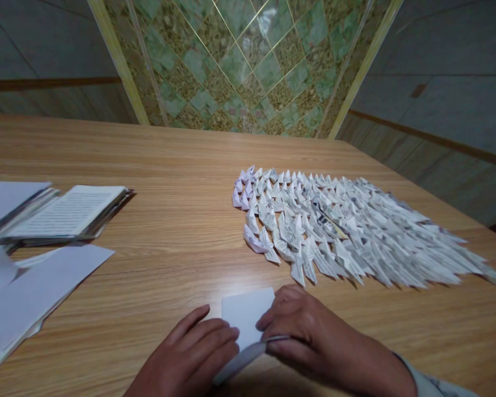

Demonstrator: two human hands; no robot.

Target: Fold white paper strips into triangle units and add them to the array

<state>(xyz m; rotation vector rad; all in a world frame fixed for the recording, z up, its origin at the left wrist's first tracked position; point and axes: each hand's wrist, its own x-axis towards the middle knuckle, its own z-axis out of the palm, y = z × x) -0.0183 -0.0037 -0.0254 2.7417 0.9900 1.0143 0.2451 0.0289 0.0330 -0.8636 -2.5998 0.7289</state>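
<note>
A white sheet of paper [248,314] lies on the wooden table in front of me, its near side bent up in a fold. My right hand [300,325] is closed on the paper's right side, with the edge of the raised flap between thumb and fingers. On the left, my left hand [196,347] lies with its fingers stretched out, fingertips touching the paper. Its thumb is hidden. Beyond my right hand stand many folded paper boats [334,226] in tight rows, mostly printed paper. A few lilac paper boats [243,187] are at their left end.
At the left lie a stack of printed sheets [74,209] and another pile topped by a pale sheet [12,198]. Nearer, loose lilac-white sheets [53,292] overlap. The wooden table [169,182] reaches to a green tiled wall panel [240,66].
</note>
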